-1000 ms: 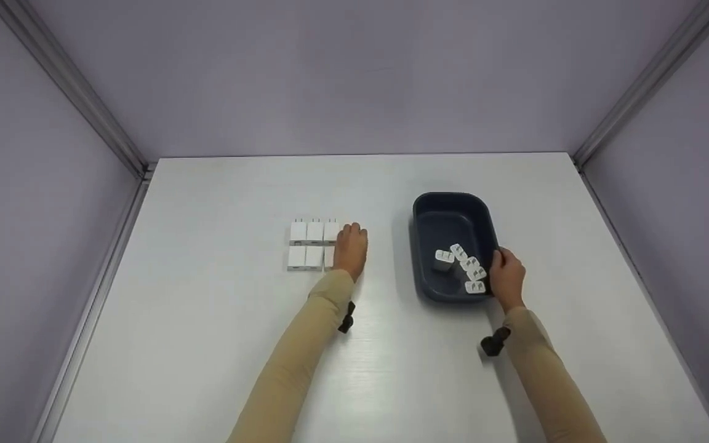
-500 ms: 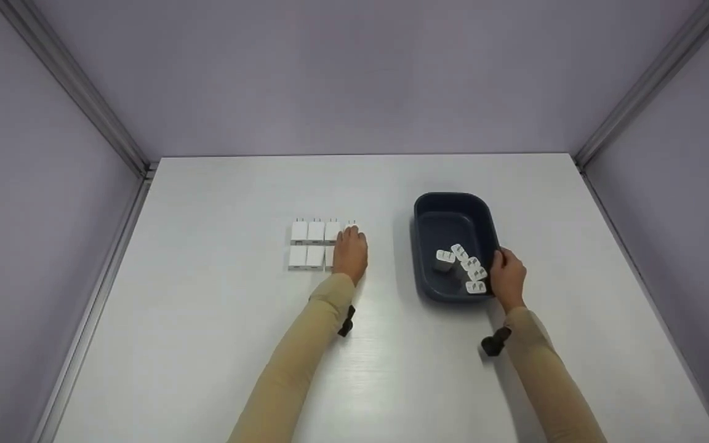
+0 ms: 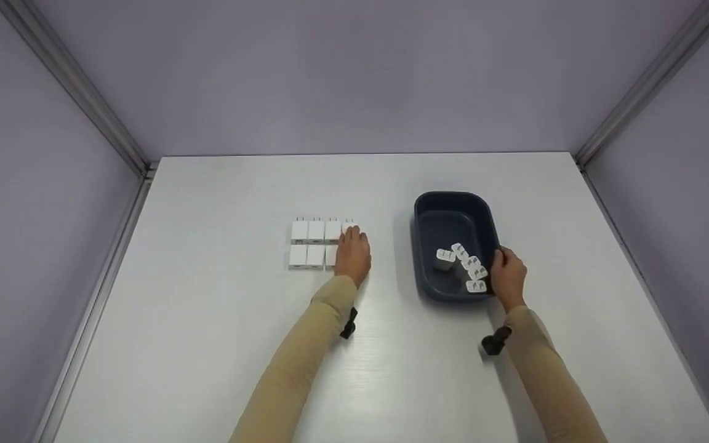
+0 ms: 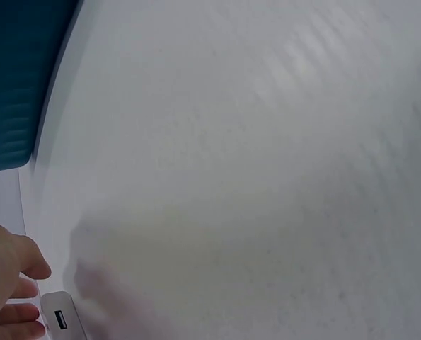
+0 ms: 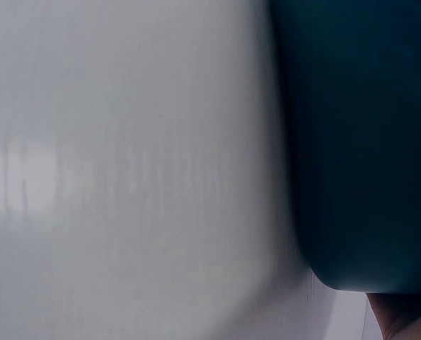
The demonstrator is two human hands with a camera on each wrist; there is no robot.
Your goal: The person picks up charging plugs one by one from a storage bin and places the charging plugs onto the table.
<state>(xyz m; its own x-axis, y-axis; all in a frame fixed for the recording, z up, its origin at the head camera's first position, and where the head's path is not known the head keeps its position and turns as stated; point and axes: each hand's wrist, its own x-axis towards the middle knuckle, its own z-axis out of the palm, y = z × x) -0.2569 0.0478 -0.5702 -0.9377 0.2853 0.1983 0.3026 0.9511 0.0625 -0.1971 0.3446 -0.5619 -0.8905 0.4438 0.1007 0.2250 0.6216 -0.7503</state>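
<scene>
My left hand (image 3: 353, 255) is over the right end of two rows of white plug chargers (image 3: 316, 232). Its fingers lie beside the last charger (image 3: 349, 226) of the far row; two prongs of it show past the fingertips. In the left wrist view the thumb stands off from this charger (image 4: 63, 316), whose USB port faces the camera, and the fingertips are at its side. The near row's right end is hidden under the hand. My right hand (image 3: 508, 278) grips the right rim of a dark blue bin (image 3: 423, 282). Inside are several white chargers (image 3: 445, 255), prongs up.
The bin stands on the white table (image 3: 231, 344), to the right of the rows. A grey-white wall (image 3: 354, 80) rises behind the table, with more walls at both sides. A black wrist camera (image 3: 496, 341) hangs at the right sleeve.
The far row's last charger has come into view beyond the left fingers and shifted slightly left towards its neighbours. The left hand has moved only a little. The right hand and bin have stayed put.
</scene>
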